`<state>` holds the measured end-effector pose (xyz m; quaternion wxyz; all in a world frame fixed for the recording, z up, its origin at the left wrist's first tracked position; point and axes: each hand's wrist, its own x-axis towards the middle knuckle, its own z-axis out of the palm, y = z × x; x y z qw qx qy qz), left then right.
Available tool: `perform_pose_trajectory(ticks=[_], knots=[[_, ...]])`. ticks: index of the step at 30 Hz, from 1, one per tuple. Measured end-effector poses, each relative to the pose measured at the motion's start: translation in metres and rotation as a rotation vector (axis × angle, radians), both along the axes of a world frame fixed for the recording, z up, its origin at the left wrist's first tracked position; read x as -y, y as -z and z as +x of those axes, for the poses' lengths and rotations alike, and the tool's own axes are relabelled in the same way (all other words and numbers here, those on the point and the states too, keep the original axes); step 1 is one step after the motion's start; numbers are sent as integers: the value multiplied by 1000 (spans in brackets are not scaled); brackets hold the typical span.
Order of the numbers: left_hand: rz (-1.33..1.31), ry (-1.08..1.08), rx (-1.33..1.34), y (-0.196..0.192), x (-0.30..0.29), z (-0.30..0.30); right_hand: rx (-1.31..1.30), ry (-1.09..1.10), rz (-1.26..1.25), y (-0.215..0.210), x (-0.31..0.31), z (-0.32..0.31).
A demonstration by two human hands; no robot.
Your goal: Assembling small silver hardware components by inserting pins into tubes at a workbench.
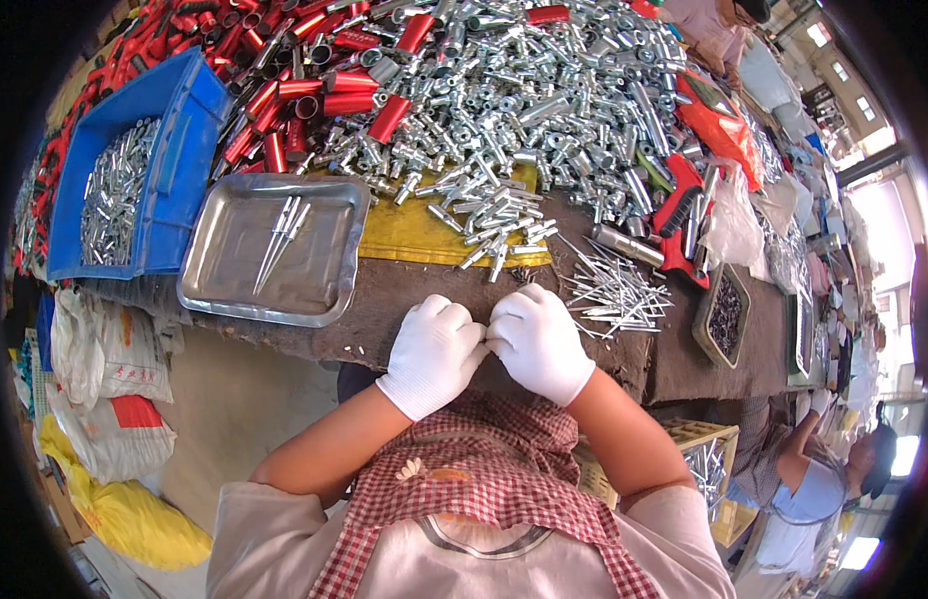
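In a workshop, a bench (688, 364) under a worn brown cover ran from left to right, with sacks (124, 444) on the floor to its left. At the far side, metal parts (544, 110) lay in a broad heap, with red tubes (389, 118) mixed in toward the left. Some silver parts spilled nearer, over a yellow sheet (409, 232).

At the near edge, the person's 2 white-gloved hands met in front of a checked apron (464, 439). The left hand (436, 344) had its fingers curled in, their tips against those of the right hand (539, 341), also curled. Whatever lay between them was hidden, so a grip could not be told.

Just beyond the right hand, to its right, was a loose pile of thin rods (623, 295); farther right stood a tin (705, 307) of small dark pieces. Left of the hands sat a tray (229, 250) with 2 pointed pieces (276, 240) in it, beside a blue bin (189, 140) holding silver pins (119, 195).
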<state>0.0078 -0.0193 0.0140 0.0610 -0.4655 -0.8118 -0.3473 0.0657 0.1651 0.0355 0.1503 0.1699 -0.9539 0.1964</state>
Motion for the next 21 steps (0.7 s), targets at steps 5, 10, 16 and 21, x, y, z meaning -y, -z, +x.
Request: perform_pose_trajectory(ticks=[5,10,16,21], knots=[[14,-31,-35,5,0,1,5,-10,-139,16,-5,1],[24,9,-41,2,-4,0,-101,-1,-109,12,-4,9],[3,9,-42,1,-1,1,-30,-47,-1,7,-3,0],[23,4,-46,3,-2,2,-149,-4,-111,24,1,11]])
